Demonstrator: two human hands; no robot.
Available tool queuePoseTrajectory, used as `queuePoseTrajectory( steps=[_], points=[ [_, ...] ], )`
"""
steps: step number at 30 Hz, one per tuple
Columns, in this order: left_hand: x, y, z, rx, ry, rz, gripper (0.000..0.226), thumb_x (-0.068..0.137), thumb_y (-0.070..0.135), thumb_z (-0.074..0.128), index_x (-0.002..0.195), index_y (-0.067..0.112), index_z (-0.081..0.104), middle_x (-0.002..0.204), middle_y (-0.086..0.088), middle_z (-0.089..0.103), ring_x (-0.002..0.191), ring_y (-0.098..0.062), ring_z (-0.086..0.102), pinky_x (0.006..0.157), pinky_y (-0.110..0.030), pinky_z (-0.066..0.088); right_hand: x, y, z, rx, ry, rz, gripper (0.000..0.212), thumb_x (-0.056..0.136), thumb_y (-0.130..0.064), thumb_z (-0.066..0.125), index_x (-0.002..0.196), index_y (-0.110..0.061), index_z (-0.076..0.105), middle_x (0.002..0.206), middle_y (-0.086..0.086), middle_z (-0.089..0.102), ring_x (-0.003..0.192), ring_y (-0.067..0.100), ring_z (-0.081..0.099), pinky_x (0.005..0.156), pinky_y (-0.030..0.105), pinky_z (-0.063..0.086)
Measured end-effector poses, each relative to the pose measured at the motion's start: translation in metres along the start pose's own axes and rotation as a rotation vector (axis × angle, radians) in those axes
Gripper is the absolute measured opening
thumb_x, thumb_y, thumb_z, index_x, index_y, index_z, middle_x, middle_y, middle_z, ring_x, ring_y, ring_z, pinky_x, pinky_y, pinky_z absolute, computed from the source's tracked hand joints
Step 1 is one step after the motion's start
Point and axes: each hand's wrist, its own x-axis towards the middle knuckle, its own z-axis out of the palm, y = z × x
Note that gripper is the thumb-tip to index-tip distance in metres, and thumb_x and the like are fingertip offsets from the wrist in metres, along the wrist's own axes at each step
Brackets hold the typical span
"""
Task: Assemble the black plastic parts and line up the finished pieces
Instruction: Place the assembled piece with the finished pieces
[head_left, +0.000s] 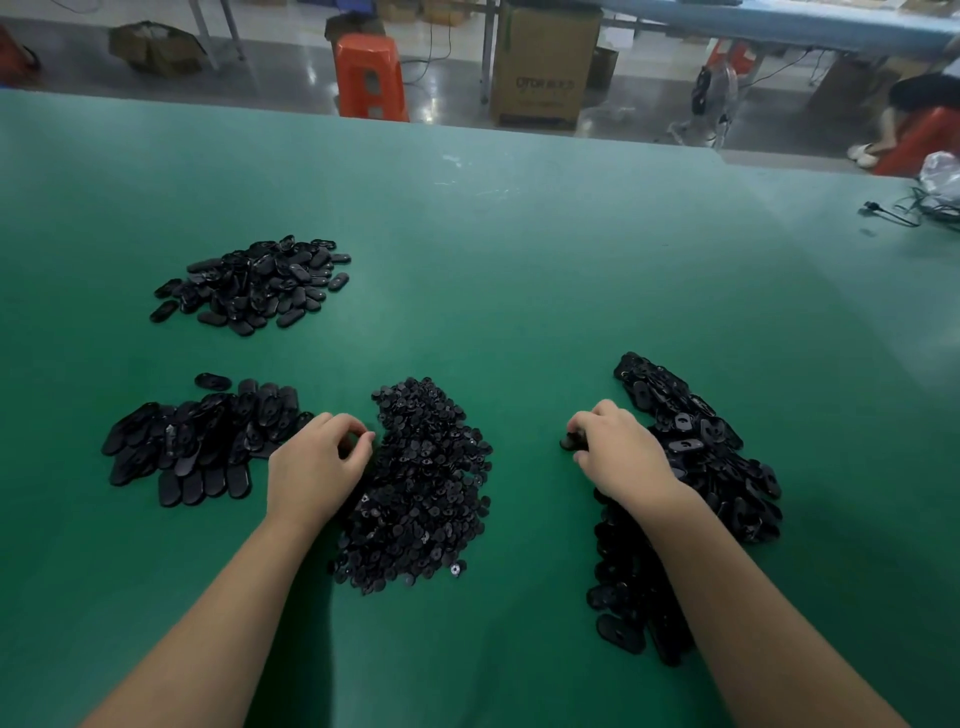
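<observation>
Fingers (582, 434) of the right hand (621, 452) pinch a black oval part (570, 442) on the green bench (519, 260), just left of the right-hand pile of oval shells (696, 447). Curled fingertips of the left hand (311, 467) dip into the central heap of small round pieces (426, 488); whether they grip one cannot be told. Two more oval piles (197, 441) (254, 283) lie toward the left edge.

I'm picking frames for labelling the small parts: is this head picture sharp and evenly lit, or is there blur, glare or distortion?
Head view: wide-angle bending curves the green table edge; the middle pile of small parts is sharp enough but dark, its pieces merging; soft shadows lie under both forearms; mild glare on the far floor; the background is soft.
</observation>
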Motion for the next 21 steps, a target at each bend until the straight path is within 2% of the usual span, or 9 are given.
queuePoseTrajectory(
  steps=[4,9,12,16,19,21],
  points=[
    [0.002,0.001,-0.001,-0.029,-0.012,-0.029,0.006,0.089,0.033,0.072,0.084,0.034,0.069,0.072,0.019,0.053,0.065,-0.001,0.051,0.049,-0.02,0.036,-0.001,0.002,0.0,0.051,0.039,0.018,0.023,0.098,-0.027,0.063,0.121,-0.026,0.065,0.116,0.001,0.054,0.113,0.022,0.054,0.084,0.033,0.048],
    [0.0,0.001,-0.002,-0.042,-0.017,-0.017,0.004,0.09,0.033,0.072,0.09,0.035,0.075,0.074,0.016,0.057,0.066,-0.003,0.055,0.05,-0.023,0.045,-0.004,0.003,0.0,0.124,0.031,0.036,0.021,0.097,-0.031,0.065,0.118,-0.026,0.067,0.118,0.0,0.054,0.107,0.019,0.057,0.081,0.032,0.05],
    [0.0,0.002,-0.004,-0.052,-0.021,-0.01,0.003,0.089,0.032,0.072,0.088,0.035,0.073,0.075,0.018,0.057,0.066,-0.001,0.055,0.05,-0.022,0.044,-0.001,0.004,0.0,0.183,-0.006,0.089,0.023,0.096,-0.034,0.067,0.116,-0.025,0.062,0.119,-0.001,0.048,0.092,0.018,0.058,0.075,0.031,0.047],
    [0.0,0.002,-0.004,-0.076,-0.016,-0.026,0.008,0.089,0.029,0.072,0.085,0.034,0.067,0.075,0.019,0.057,0.067,0.002,0.053,0.051,-0.024,0.047,-0.001,0.003,-0.004,0.221,0.026,0.121,0.027,0.093,-0.036,0.071,0.111,-0.022,0.056,0.115,-0.002,0.043,0.085,0.02,0.057,0.072,0.032,0.044],
    [0.001,0.002,-0.004,-0.118,-0.002,-0.05,0.013,0.089,0.027,0.071,0.083,0.035,0.062,0.075,0.019,0.058,0.068,0.003,0.053,0.053,-0.026,0.048,-0.004,0.0,-0.012,0.288,0.114,0.089,0.023,0.093,-0.036,0.072,0.101,-0.021,0.057,0.1,-0.004,0.053,0.081,0.017,0.058,0.069,0.031,0.045],
    [0.001,0.002,-0.004,-0.137,-0.001,-0.069,0.014,0.088,0.026,0.071,0.082,0.034,0.061,0.074,0.02,0.059,0.067,0.002,0.054,0.054,-0.027,0.048,-0.009,-0.005,-0.017,0.445,0.152,0.068,0.02,0.093,-0.031,0.073,0.094,-0.019,0.058,0.082,-0.008,0.059,0.068,0.01,0.057,0.061,0.024,0.044]
  ],
)
